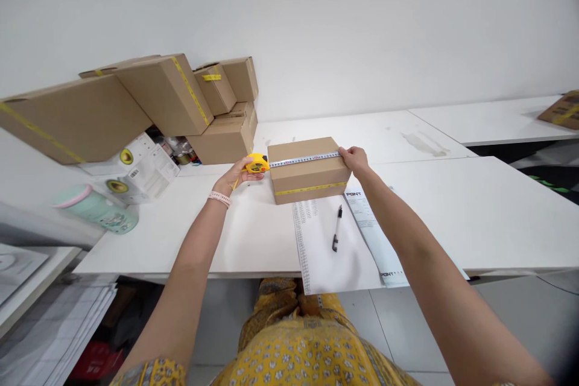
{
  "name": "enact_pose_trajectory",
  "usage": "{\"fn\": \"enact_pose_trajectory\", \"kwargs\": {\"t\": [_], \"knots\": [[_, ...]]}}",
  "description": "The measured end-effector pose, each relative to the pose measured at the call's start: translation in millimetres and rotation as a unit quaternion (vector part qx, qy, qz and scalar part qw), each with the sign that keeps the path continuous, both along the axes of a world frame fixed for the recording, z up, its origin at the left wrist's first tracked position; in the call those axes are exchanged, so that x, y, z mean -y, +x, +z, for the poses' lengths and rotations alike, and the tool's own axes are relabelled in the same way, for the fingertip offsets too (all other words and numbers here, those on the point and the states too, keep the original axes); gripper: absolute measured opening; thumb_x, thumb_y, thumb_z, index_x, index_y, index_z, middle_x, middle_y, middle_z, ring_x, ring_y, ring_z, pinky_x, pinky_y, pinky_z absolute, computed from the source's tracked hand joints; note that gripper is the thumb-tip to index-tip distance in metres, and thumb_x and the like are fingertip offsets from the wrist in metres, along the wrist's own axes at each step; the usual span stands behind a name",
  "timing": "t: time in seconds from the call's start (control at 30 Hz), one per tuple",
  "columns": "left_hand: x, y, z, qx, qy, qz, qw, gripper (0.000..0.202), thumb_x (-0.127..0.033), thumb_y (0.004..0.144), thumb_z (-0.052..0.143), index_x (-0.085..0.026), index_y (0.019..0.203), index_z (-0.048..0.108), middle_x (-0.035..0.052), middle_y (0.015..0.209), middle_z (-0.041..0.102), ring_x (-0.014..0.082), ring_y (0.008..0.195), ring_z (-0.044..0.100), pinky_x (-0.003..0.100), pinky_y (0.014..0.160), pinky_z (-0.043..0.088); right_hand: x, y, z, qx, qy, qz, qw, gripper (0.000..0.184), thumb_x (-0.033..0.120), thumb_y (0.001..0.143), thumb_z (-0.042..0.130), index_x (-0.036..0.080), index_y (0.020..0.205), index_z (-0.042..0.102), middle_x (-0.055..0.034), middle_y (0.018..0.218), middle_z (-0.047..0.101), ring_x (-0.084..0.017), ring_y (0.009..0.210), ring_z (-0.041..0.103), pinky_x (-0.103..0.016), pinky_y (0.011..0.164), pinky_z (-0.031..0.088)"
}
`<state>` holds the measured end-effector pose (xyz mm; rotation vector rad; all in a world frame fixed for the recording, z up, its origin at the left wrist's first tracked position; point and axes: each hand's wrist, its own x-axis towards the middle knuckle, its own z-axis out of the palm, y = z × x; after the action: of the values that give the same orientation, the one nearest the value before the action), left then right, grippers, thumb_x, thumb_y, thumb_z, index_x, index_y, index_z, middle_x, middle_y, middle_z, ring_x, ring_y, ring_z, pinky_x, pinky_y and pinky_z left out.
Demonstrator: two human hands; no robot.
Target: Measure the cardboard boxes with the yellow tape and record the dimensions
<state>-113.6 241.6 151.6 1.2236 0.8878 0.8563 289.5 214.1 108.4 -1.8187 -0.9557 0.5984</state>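
Note:
A brown cardboard box (309, 180) with a strip of yellow tape along its front side lies on the white table. Beside its left end, my left hand (239, 174) is closed around a yellow tape measure (257, 163). The pale blade runs out of the case and stretches across the top of the box. At the right end, my right hand (355, 160) pinches the blade's end against the box edge. Below the box lie a spiral notebook (321, 265) and a black pen (337, 229) on its page.
Several cardboard boxes (165, 93) are stacked against the wall at the left. A white carton with avocado pictures (147, 172) and a mint-green tumbler (102, 211) stand nearby. Printed PONY sheets (384, 247) lie right of the notebook. Another box (563, 111) sits far right.

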Motion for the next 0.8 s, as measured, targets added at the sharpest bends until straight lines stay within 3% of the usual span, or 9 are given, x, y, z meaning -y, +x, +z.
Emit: {"fn": "enact_pose_trajectory", "kwargs": {"t": [0.07, 0.17, 0.23, 0.3, 0.4, 0.5, 0.63, 0.8], "knots": [[10.6, -0.2, 9.6, -0.009, 0.041, -0.005, 0.999, 0.05, -0.037, 0.082, 0.072, -0.007, 0.122, 0.069, 0.0199, 0.117, 0.076, 0.0275, 0.095, 0.074, 0.042, 0.085, 0.062, 1.5, -1.2, 7.3, -0.003, 0.02, -0.004, 1.0, 0.035, 0.041, 0.086, 0.072, 0.023, 0.067, 0.048, 0.0015, 0.069, 0.054, -0.015, 0.067, 0.047, -0.031, 0.067, 0.04], [46.7, 3.7, 19.2, -0.025, 0.073, -0.093, 0.993, 0.055, -0.036, 0.083, 0.073, -0.011, 0.131, 0.066, 0.0173, 0.121, 0.074, 0.0237, 0.088, 0.074, 0.037, 0.079, 0.063, 3.4, -3.1, 28.6, -0.035, 0.092, 0.023, 0.995, 0.034, 0.044, 0.087, 0.07, 0.022, 0.068, 0.051, 0.0024, 0.068, 0.052, -0.014, 0.066, 0.044, -0.031, 0.067, 0.039], [83.2, 16.1, 14.9, -0.03, 0.045, -0.175, 0.983, 0.061, -0.033, 0.08, 0.075, -0.017, 0.138, 0.061, 0.0136, 0.12, 0.073, 0.0193, 0.073, 0.073, 0.035, 0.07, 0.063, 2.0, -6.8, 45.6, -0.04, 0.144, 0.072, 0.986, 0.034, 0.047, 0.086, 0.071, 0.021, 0.07, 0.055, 0.0023, 0.068, 0.053, -0.013, 0.066, 0.043, -0.03, 0.066, 0.038], [122.6, 38.2, 1.1, -0.027, -0.012, -0.255, 0.967, 0.061, -0.029, 0.072, 0.081, -0.019, 0.129, 0.063, 0.01, 0.113, 0.07, 0.0197, 0.068, 0.074, 0.034, 0.064, 0.063, -2.0, -14.2, 59.5, -0.036, 0.171, 0.14, 0.975, 0.035, 0.051, 0.083, 0.074, 0.021, 0.073, 0.059, 0.0015, 0.071, 0.057, -0.013, 0.068, 0.044, -0.03, 0.067, 0.038], [168.8, 80.5, -25.1, 0.075, -0.065, -0.223, 0.97, 0.052, -0.038, 0.073, 0.081, -0.022, 0.118, 0.06, 0.0048, 0.105, 0.064, 0.0204, 0.066, 0.075, 0.029, 0.052, 0.059, -10.9, -30.8, 65.8, -0.029, 0.155, 0.227, 0.961, 0.037, 0.054, 0.08, 0.076, 0.021, 0.075, 0.062, -0.0004, 0.076, 0.062, -0.015, 0.072, 0.049, -0.032, 0.072, 0.042], [186.4, 118.1, -37.6, 0.161, -0.089, -0.148, 0.972, 0.054, -0.05, 0.071, 0.08, -0.02, 0.109, 0.058, 0.0037, 0.098, 0.062, 0.0197, 0.062, 0.074, 0.025, 0.048, 0.054, -21.0, -46.6, 52.7, -0.03, 0.141, 0.225, 0.964, 0.043, 0.064, 0.083, 0.068, 0.021, 0.081, 0.064, -0.0037, 0.086, 0.068, -0.019, 0.082, 0.056, -0.035, 0.082, 0.045], [176.2, 150.4, -27.9, 0.206, -0.109, -0.05, 0.971, 0.059, -0.054, 0.066, 0.082, -0.018, 0.106, 0.056, 0.0027, 0.094, 0.064, 0.019, 0.062, 0.074, 0.026, 0.053, 0.054, -33.3, -55.1, 26.3, -0.044, 0.166, 0.139, 0.975, 0.054, 0.073, 0.089, 0.05, 0.022, 0.093, 0.065, -0.0089, 0.107, 0.074, -0.023, 0.101, 0.064, -0.038, 0.096, 0.046], [156.8, 175.1, -10.3, 0.221, -0.128, 0.011, 0.967, 0.056, -0.056, 0.068, 0.082, -0.019, 0.102, 0.056, 0.0003, 0.086, 0.065, 0.0172, 0.061, 0.073, 0.028, 0.061, 0.055, -36.9, -53.0, 17.3, 0.019, 0.136, 0.16, 0.978, 0.057, 0.071, 0.093, 0.042, 0.022, 0.102, 0.07, -0.0095, 0.118, 0.075, -0.027, 0.111, 0.065, -0.04, 0.102, 0.046]]}}
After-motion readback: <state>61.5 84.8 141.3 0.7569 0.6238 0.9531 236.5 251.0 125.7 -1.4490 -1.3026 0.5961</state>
